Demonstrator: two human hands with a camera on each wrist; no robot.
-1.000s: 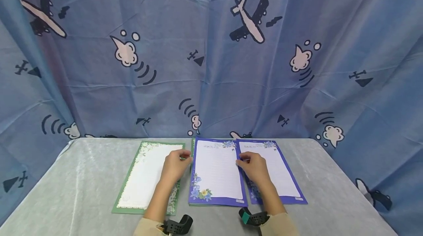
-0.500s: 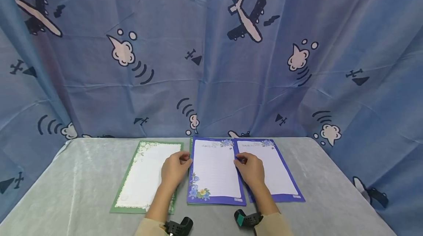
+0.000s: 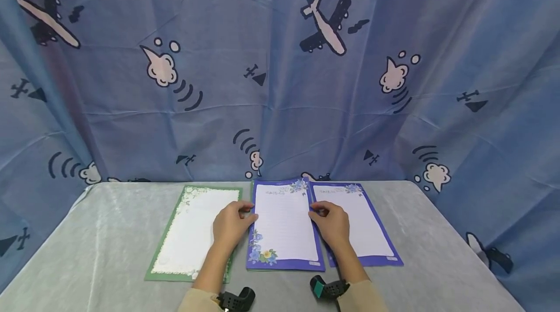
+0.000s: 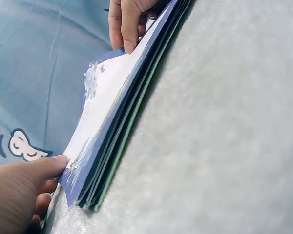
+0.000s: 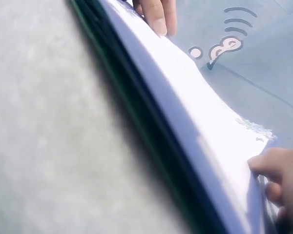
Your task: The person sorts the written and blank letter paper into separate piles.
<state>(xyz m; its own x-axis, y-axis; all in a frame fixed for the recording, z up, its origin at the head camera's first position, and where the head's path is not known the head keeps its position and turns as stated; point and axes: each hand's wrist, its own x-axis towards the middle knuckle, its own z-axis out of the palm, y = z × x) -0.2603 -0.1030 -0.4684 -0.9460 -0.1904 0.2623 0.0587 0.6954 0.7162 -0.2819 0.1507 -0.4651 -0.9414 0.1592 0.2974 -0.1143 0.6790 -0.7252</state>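
A stack of letter paper (image 3: 284, 227) lies between both hands. Its top sheet has a purple-blue border, printed blue flowers and a faint line of handwriting near the top. Layered green and dark edges (image 4: 118, 148) show beneath it in the left wrist view. My left hand (image 3: 232, 223) pinches the stack's left edge, its thumb over the top sheet's border. Opposite, my right hand (image 3: 331, 223) pinches the right edge with thumb on top. The top sheet bows up slightly in the right wrist view. Fingertips under the stack are hidden.
Left of the stack lies a green-bordered white sheet (image 3: 183, 234), partly under the left forearm. A second purple-bordered sheet (image 3: 365, 224) lies at right, partly under the right hand. A pale grey cloth (image 3: 442, 253) covers the table; a blue airplane-print curtain (image 3: 280, 83) hangs behind.
The left thumb has come over the stack's left border. The top sheet's far edge has lifted slightly at the right corner. Both hands stay at the stack's sides.
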